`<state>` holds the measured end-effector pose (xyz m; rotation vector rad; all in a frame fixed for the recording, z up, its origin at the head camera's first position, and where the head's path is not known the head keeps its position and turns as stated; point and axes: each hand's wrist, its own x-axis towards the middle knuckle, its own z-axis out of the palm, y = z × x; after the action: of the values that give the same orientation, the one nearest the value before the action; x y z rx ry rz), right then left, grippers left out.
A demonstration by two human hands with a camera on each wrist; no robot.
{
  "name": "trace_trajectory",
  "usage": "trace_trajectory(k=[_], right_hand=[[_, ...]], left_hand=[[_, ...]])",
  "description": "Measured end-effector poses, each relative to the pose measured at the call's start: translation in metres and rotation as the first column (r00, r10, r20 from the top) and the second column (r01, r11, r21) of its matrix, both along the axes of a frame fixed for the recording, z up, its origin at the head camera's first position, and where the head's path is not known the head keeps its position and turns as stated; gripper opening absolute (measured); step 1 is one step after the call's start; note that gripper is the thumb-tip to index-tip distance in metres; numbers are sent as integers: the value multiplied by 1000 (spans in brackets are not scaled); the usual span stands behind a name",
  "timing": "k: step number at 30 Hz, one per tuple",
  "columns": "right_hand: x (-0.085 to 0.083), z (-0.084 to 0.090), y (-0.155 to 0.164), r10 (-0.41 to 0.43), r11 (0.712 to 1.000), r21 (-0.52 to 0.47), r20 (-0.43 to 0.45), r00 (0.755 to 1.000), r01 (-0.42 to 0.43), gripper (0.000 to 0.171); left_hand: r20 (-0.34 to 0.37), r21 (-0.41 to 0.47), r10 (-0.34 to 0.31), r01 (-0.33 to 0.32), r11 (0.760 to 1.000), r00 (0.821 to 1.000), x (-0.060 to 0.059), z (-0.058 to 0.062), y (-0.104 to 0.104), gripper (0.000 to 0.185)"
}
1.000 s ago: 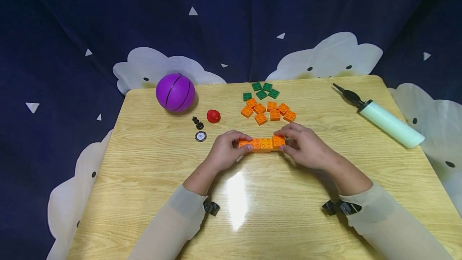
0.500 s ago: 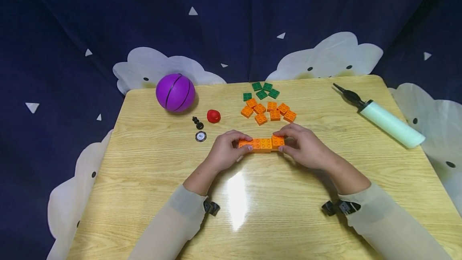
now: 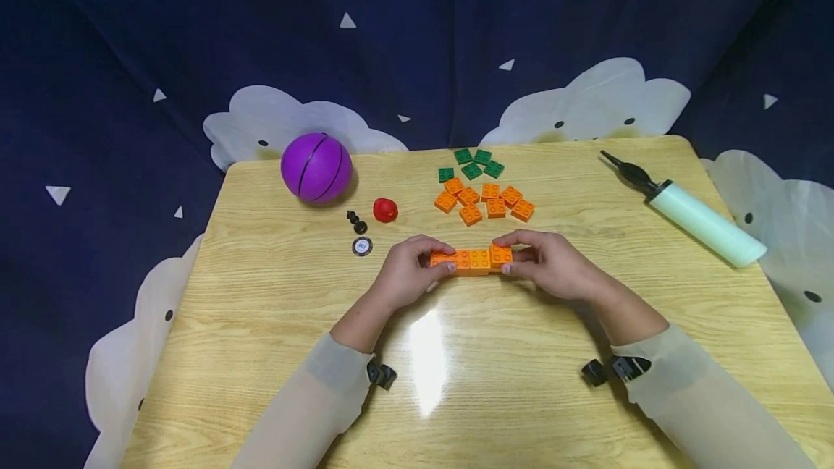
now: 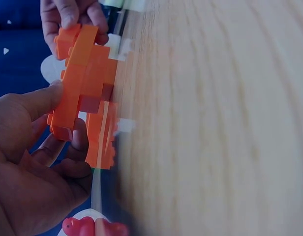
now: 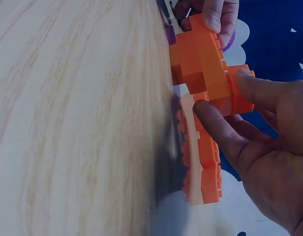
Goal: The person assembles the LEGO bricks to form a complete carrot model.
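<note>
An orange toy brick structure (image 3: 479, 259), built in stepped layers, is held between both hands near the middle of the table. My left hand (image 3: 407, 273) grips its left end, thumb on the near side and fingers on the far side. At the right end my right hand (image 3: 554, 266) pinches a small square orange brick (image 3: 501, 255) that sits higher than the studded row. In the right wrist view the thumb presses the studded side of that brick (image 5: 240, 91), while the index finger lies under the structure's end. The left wrist view shows the narrower lower layers (image 4: 95, 73) beneath the long top row.
Several loose orange bricks (image 3: 496, 208) and thin green bricks (image 3: 472, 171) lie behind the hands. To the left are a purple ball (image 3: 316, 168), a red toy cap (image 3: 385, 210), a black chess pawn (image 3: 356, 222) and a poker chip (image 3: 362, 246). A hand pump (image 3: 706, 224) lies right.
My right hand's fingers have shifted slightly, the outer ones drawing down and back. The pinched brick sits marginally further left. The left hand stays where it was.
</note>
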<state>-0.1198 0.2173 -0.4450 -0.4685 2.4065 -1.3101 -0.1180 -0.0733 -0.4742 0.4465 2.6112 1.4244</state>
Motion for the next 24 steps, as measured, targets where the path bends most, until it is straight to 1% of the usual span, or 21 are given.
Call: trace_trajectory(k=[5, 11, 18, 24], right_hand=[[-2, -4, 1, -16, 1000, -27, 1, 1000, 16, 43], [-5, -6, 1, -5, 999, -37, -21, 1000, 5, 43], [-6, -6, 2, 5, 999, -51, 19, 1000, -4, 46], [-9, -7, 7, 23, 998, -66, 66, 998, -18, 57]], left_hand=[[5, 8, 4, -4, 1000, 1000, 1, 1, 0, 17], [13, 13, 3, -3, 1000, 1000, 1, 1, 0, 18], [5, 10, 3, -3, 1000, 1000, 0, 0, -1, 18], [-6, 9, -4, 5, 1000, 1000, -1, 0, -1, 18]])
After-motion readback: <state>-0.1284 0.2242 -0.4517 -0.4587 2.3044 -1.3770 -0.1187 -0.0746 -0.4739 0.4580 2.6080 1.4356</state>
